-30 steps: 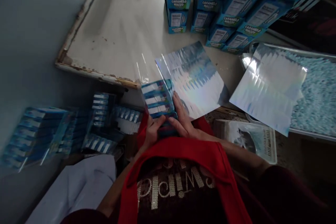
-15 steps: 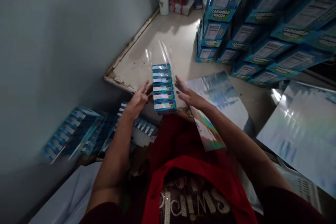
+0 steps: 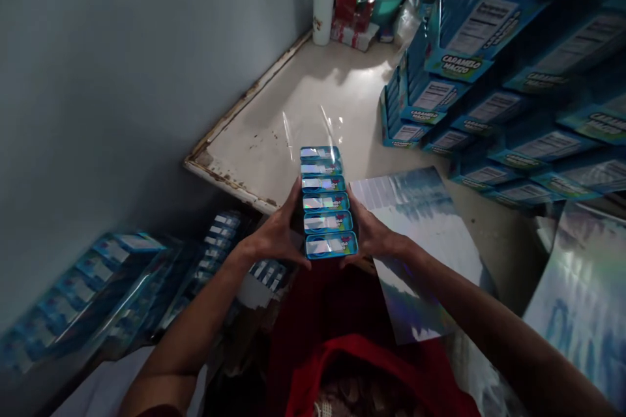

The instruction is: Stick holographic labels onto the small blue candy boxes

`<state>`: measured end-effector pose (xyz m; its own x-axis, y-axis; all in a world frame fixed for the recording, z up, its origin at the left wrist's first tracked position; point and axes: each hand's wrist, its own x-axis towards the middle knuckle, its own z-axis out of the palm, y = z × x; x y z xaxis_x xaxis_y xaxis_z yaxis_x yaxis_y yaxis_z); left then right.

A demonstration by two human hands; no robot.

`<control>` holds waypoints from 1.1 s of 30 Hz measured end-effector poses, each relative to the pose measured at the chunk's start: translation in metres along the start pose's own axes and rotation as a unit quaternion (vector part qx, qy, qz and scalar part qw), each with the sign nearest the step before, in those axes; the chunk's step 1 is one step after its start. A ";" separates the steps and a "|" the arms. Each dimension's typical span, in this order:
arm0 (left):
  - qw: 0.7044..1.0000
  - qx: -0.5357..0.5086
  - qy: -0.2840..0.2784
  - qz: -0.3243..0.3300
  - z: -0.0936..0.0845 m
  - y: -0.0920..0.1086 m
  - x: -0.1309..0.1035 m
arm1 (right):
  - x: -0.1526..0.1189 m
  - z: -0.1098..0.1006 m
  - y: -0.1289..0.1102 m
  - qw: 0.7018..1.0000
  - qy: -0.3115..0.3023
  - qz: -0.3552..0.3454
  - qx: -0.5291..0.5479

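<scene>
Row of six blue packs (image 3: 328, 203) sits between the palms, out at the near edge of the table (image 3: 293, 101), above the red apron (image 3: 332, 352). Can't tell if the table edge carries any of the weight, so treat it as fully hand-held. Left hand (image 3: 278, 234) is clamped on the left side, right hand (image 3: 372, 229) on the right, thumbs toward the near end. Clear film (image 3: 328, 127) sticks out past the far end, loose and standing up. Grip advice: squeeze evenly from both sides, palms flat and parallel. Nothing but side pressure and the film seems to tie the packs together, so one-sided push would likely skew the row or pop a middle pack out. Thumbs low on the near pack should stop it sliding back. Go light on force: cartons look thin-walled and would probably dent at the corners. Square the pack faces before shifting the grip, and move both hands as one. Don't pinch the film where it's slack; it'd likely crease or tear. Watch the right wrist: shiny sheet (image 3: 415, 228) lies just beside and under that forearm, easy to drag. Stacked display boxes (image 3: 440, 94) stand farther right, well apart, so there's elbow room.
</scene>
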<state>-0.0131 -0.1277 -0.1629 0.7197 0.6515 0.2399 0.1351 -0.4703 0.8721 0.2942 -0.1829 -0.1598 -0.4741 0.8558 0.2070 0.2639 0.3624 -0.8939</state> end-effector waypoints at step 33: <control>0.996 0.005 0.050 -0.072 0.027 0.027 -0.018 | -0.010 -0.008 -0.014 0.997 0.016 0.078 -0.008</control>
<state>-0.0044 -0.1683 -0.1553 0.6204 0.7690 0.1539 0.2391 -0.3724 0.8967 0.3020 -0.1940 -0.1462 -0.3994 0.9134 0.0784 0.3463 0.2295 -0.9096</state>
